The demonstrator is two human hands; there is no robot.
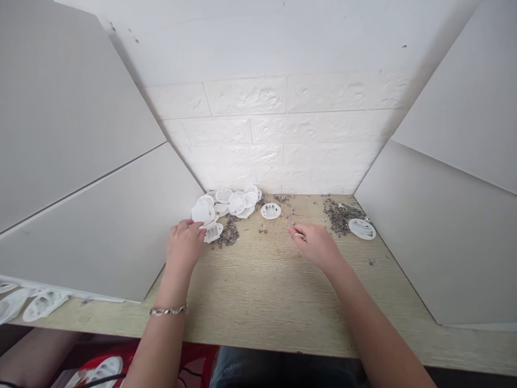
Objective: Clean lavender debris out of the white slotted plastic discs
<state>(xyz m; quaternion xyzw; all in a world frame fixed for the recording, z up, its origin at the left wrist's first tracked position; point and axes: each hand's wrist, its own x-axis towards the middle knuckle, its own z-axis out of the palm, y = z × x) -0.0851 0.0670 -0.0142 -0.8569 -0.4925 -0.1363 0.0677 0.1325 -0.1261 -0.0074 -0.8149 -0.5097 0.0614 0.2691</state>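
Observation:
My left hand (184, 241) is at the left of the wooden tabletop, its thumb and finger at the left rim of a round white plastic disc (214, 231) with slots. The disc's gripped edge is partly hidden by the fingers. Just behind it lies a heap of similar white discs (237, 203). My right hand (313, 242) is closed over the middle right of the table, with a small whitish piece (299, 235) showing between the fingers; its kind is too small to make out. Another slotted disc (270, 210) lies flat between the two hands, apart from both.
Small grey parts lie in a left pile (229, 233) and a right pile (340, 216). One white disc (362, 229) rests beside the right pile. Grey panels (97, 226) flank the wooden table (266, 302), with a white brick-patterned wall behind. Another person's limb (36, 353) shows lower left.

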